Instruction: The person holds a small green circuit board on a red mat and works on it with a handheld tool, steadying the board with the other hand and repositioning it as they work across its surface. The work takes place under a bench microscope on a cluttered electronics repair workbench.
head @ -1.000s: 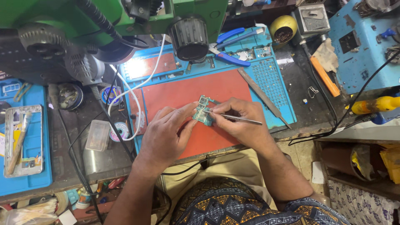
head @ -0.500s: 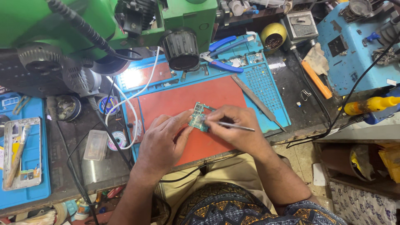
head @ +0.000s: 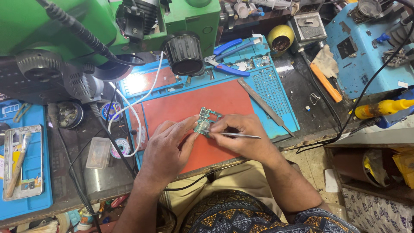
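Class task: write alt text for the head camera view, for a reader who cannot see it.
Two hands work on a small green circuit board over a red mat: the left hand steadies it, and the right hand holds metal tweezers to it. A green microscope stands behind.

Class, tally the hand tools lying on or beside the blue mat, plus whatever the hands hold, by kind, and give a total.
Blue-handled pliers: 1
Metal file: 1
Orange-handled tool: 1
Tweezers in right hand: 1
Green circuit board held by left hand: 1
Total: 5
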`<state>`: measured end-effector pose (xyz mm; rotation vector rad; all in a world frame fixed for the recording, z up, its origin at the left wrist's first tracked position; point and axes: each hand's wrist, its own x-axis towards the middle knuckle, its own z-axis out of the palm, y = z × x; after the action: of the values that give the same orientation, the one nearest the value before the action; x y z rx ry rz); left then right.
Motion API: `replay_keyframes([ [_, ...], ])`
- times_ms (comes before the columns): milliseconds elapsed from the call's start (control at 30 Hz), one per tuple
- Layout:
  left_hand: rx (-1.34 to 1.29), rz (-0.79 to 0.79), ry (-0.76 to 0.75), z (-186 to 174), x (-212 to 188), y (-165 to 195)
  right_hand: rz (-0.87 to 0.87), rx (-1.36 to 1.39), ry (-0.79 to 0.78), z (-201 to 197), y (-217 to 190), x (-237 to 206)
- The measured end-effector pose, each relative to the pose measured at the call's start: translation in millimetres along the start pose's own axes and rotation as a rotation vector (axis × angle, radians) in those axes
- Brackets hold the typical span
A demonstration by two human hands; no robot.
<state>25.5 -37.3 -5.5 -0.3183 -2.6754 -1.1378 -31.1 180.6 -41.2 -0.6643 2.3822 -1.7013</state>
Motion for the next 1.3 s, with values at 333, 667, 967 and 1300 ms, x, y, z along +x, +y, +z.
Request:
replay_keyframes([
  [333,-0.005,0.006,0.006,1.1,-0.2,-1.7,0.11,0.074,0.075,0.7,-1.0,-0.1],
  [667,-0.009,0.001,0.008,1.3,-0.1,-1.0,0.008,0.028,0.011,-0.3,-0.8,0.4],
  [967,-0.007,0.008,0.012,0.8,0.1,-1.3,0.058,0.043,0.03,1.2,-0.1,-0.8],
  [1300,0.004,-0.006,0.002,0.8,-0.6,-1.6,0.004,0.002,0.017,1.1,1.0,-0.9],
])
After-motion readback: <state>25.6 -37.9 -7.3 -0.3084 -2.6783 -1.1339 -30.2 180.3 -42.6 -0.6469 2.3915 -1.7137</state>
